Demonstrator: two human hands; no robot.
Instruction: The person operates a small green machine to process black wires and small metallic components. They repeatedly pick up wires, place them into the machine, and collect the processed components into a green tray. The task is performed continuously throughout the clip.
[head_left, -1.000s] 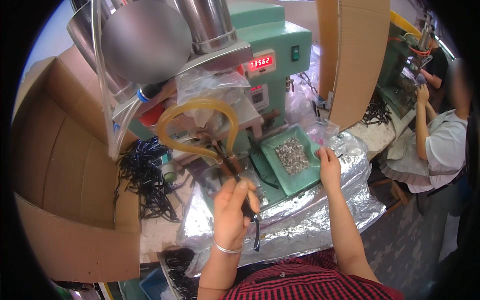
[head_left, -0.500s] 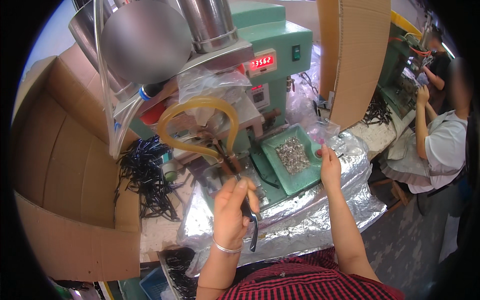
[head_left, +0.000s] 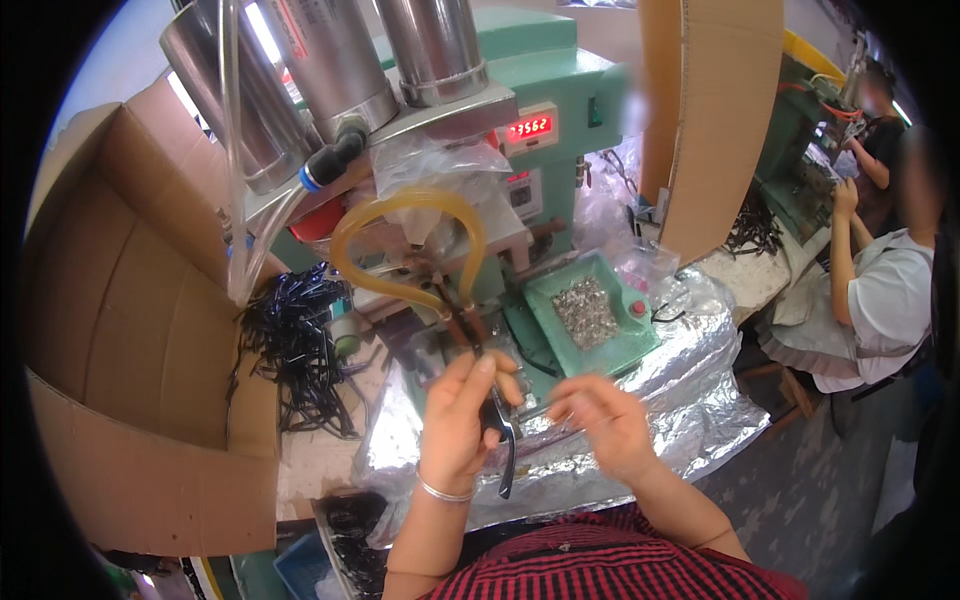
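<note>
My left hand [head_left: 460,405] is closed around a dark eyeglass temple [head_left: 508,458], whose curved end hangs below my fingers. The temple's far end reaches toward two copper-coloured jaws [head_left: 463,328] at the front of the green machine [head_left: 530,45]; their exact contact is hidden. My right hand [head_left: 608,425] is in the air to the right of the left one, over the foil-covered bench edge. Its fingers are loosely stretched and partly blurred, with nothing visible in them. Beyond it lies a green tray [head_left: 633,345] holding small metallic bits [head_left: 585,312], with a red button [head_left: 638,308] at its right corner.
A yellowish hose [head_left: 340,240] loops above the jaws. Dark temples [head_left: 300,350] are heaped on the left beside a large open cardboard box [head_left: 130,350]. Crumpled foil [head_left: 690,375] covers the bench front. An upright cardboard sheet [head_left: 725,120] stands right; two people work beyond it.
My right hand has left the red button and moved left and nearer to me. My left hand keeps hold of the temple in nearly the same place. The view has shifted slightly.
</note>
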